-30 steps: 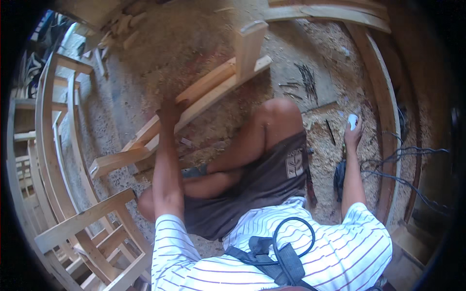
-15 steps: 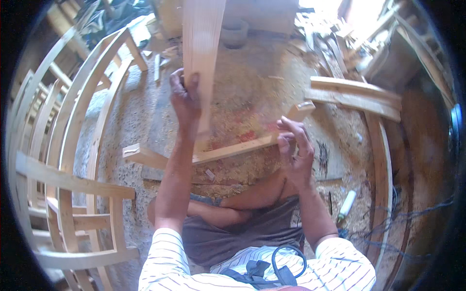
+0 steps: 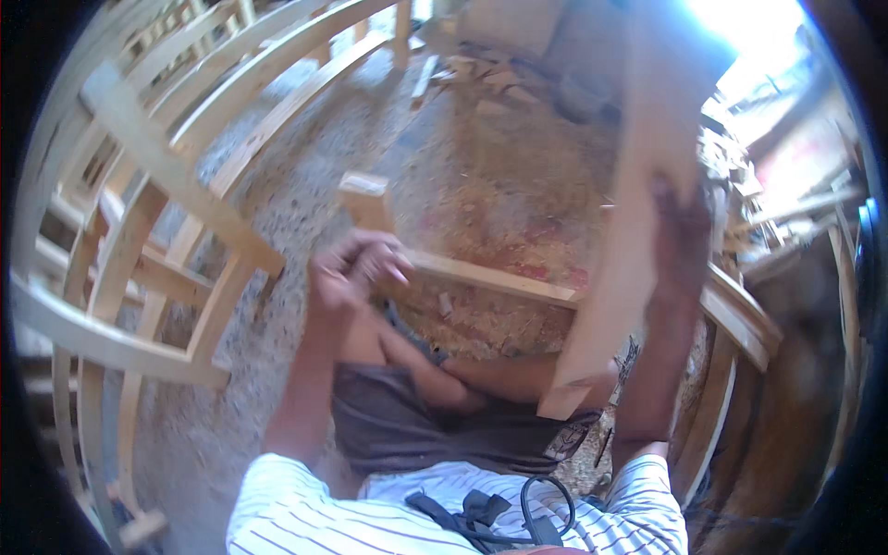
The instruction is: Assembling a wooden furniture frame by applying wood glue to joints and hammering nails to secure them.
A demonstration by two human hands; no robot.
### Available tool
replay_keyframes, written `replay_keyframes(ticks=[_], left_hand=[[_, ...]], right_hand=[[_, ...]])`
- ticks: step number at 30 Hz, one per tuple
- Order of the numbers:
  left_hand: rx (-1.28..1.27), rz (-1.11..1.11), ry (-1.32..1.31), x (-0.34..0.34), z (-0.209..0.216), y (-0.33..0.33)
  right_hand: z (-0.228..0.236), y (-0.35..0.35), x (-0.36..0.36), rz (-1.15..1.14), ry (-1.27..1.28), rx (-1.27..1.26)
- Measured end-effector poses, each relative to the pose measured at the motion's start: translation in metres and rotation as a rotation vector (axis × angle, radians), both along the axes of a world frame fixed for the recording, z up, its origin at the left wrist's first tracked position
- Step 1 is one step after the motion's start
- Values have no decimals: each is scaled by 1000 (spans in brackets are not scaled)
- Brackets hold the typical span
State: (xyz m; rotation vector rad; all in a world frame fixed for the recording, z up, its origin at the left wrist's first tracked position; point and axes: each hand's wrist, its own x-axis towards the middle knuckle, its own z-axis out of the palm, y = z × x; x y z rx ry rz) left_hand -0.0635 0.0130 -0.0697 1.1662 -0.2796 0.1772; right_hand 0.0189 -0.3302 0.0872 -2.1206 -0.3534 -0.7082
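A long, wide pale wooden plank (image 3: 622, 250) stands tilted at my right, blurred by motion. Its lower end is over my right thigh, and its upper part reaches past the top of the view. My right hand (image 3: 683, 231) grips its right edge. My left hand (image 3: 356, 266) holds nothing; its fingers are loosely curled and somewhat apart. It hovers by the corner of a wooden frame piece (image 3: 490, 280) that lies in front of my crossed legs, with a short upright end (image 3: 364, 190). Whether the left hand touches that corner I cannot tell. The plank hides the frame piece's right end.
Several assembled wooden frames (image 3: 208, 208) stand along the left. Wood scraps (image 3: 499, 83) lie at the back, and more offcuts (image 3: 740, 176) are heaped at the far right. Joined wooden strips (image 3: 737, 314) sit to the right of my arm. Sawdust covers the floor (image 3: 499, 176).
The plank has passed from my left hand to my right and swung to the right. My left hand has dropped down to the frame piece's left corner. The view has turned.
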Motion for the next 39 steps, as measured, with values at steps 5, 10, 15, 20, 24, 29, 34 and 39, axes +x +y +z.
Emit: replay_keyframes(ticks=[5,10,15,20,24,29,34,39], left_hand=[[407,527,-101,50,-16,70],[565,341,-152,87,-41,82],[155,-98,-82,124,-54,85],[93,-84,-122,137,-65,83],[-5,-79,-108,146,-76,84],[-51,-53,-121,143,-70,77],[-17,-48,-116,145,-73,79],[-60,-53,-106,144,-73,77]], right_hand=[[40,-19,-2,166,114,-43],[20,34,7,111,231,-701],[-7,49,34,368,106,-885],[-26,70,60,444,185,-923],[-39,78,71,495,233,-891],[-41,85,72,474,282,-922],[-43,87,74,489,285,-913],[-43,91,71,447,322,-938]])
